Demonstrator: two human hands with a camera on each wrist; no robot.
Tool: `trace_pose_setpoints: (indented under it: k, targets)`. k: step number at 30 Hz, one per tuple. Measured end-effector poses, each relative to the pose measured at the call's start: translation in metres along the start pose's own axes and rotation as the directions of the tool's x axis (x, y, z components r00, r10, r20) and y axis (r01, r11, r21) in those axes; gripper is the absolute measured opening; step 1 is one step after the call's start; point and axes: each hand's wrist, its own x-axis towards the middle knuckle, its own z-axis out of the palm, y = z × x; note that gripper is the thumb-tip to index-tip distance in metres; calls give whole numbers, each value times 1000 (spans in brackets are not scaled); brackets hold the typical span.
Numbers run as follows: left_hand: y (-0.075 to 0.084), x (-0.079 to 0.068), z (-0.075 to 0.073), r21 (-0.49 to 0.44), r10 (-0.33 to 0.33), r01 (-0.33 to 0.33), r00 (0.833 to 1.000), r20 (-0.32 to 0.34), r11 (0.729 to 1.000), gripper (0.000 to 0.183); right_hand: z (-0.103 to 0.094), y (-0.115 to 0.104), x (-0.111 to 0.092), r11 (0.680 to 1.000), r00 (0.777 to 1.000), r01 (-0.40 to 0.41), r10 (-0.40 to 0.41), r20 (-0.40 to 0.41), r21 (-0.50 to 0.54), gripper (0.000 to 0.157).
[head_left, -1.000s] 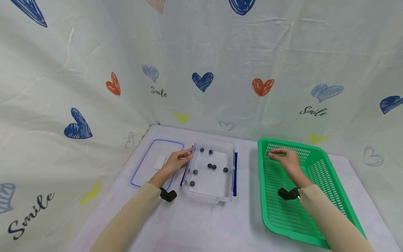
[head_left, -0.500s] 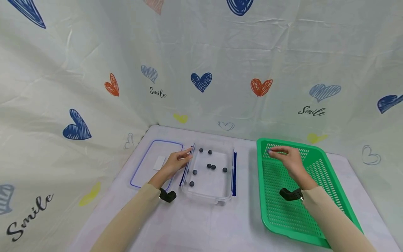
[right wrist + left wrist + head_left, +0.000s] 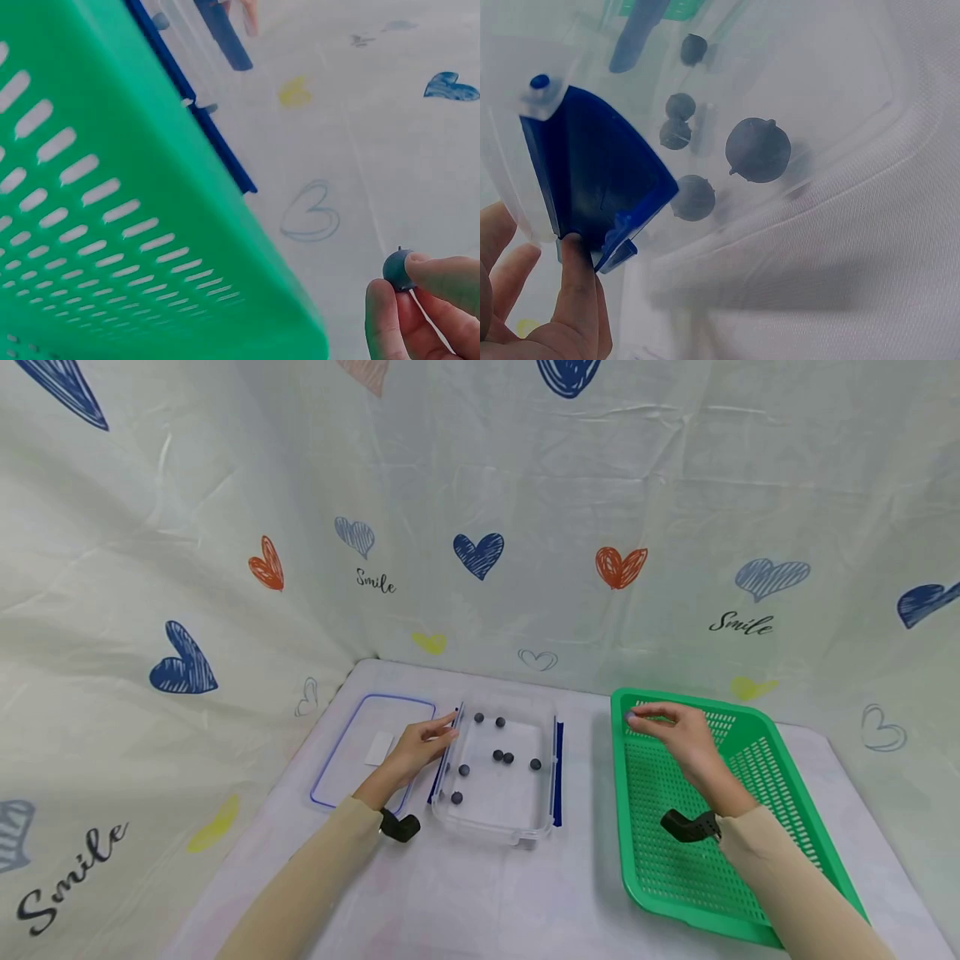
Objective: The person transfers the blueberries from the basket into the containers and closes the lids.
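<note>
My right hand pinches a small dark blue ball between thumb and fingertips, over the left rim of a green perforated basket in the head view. The ball has a tiny nub on top. My left hand rests its fairly straight fingertips at the left side of a clear plastic box. In the left wrist view, a digit touches the lower edge of the box's blue latch flap, which hangs outward. Several similar dark balls lie scattered on the box floor.
A clear lid with a blue seal lies flat left of the box, partly behind my left hand. Another blue latch flap sticks out on the box's right side. A heart-printed curtain rises behind the table.
My right hand, pinching the ball, has shifted slightly left to the basket's left rim. My left hand stays at the box. The balls in the box lie unchanged.
</note>
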Motion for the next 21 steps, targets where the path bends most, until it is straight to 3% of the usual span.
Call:
trace_pose_setpoints:
  k: [11, 21]
  targets:
    - [-1, 1, -2, -11, 6, -6, 1000, 19, 1000, 52, 18, -19, 3, 999, 999, 9, -11, 49, 32, 49]
    - [0, 1, -1, -23, 6, -5, 1000, 13, 1000, 52, 43, -29, 10, 995, 995, 22, -31, 94, 96, 39]
